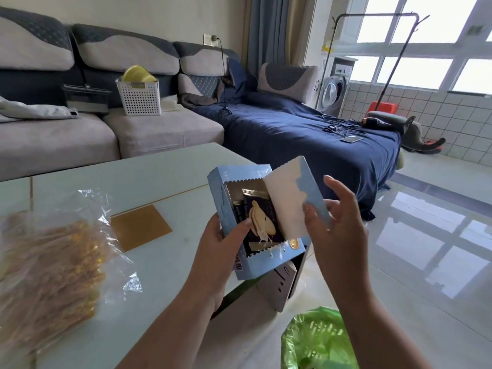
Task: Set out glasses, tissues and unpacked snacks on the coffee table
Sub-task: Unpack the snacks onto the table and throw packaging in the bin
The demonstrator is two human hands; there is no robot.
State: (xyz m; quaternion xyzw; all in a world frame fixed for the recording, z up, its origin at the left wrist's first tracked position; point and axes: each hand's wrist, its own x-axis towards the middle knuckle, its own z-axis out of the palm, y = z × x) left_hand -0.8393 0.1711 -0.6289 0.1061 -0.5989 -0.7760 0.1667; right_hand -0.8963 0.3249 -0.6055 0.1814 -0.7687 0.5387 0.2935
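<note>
- Snack box (250, 222), light blue, is held in the air just off the near corner of the surface (159, 182), above a bin with a green liner (316, 339).
- Left hand (221, 249): grip is wrapped round the box's lower left edge, thumb lying across the opened face.
- Right hand (338, 217): grip pinches the torn-open flap (290, 198), folded back to the box's right.
- Box's long axis runs top-left to bottom-right, tilted; open face points toward the wearer.
- Dark inner packets (262, 222) are exposed, lying along that axis.
- Judgement: right hand is nearer the opening, so likely pulls packets out; left steadies.
- Clear bag of snacks (50, 251) lies on the surface, left of the box.
</note>
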